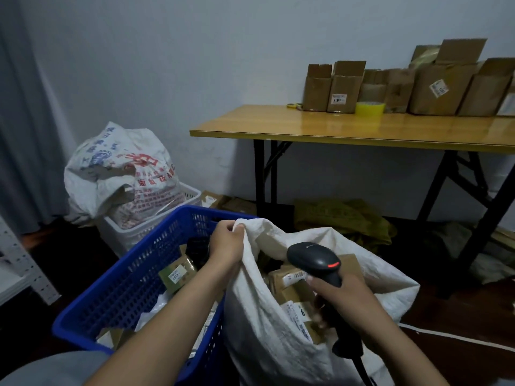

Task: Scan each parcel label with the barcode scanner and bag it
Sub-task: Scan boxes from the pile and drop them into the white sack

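Closest to me, two bare forearms reach forward from the bottom edge. On my left side the left hand (226, 240) has its fingers curled tight round a bunched fold of the white sack's (278, 344) rim, holding the mouth up beside the blue basket (125, 288). On the right, the right hand (344, 298) is clenched round the handle of the scanner (315, 259); its dark head sits above the sack's opening, with a red strip lit on top and a black cable running down from the grip. Inside the sack I see brown parcels (287, 280) with white labels, lying just under the scanner. The basket touches the sack's left side and holds more parcels, one labelled packet (175, 271) near the left wrist. Behind it stands a white basket (192, 195) with a printed sack (119, 168) stuffed in it. Further back, a wooden table (334, 129) carries a row of open boxes (443, 87) and a yellow tape roll (370, 108). A green bag (342, 218) lies on the floor under the table.
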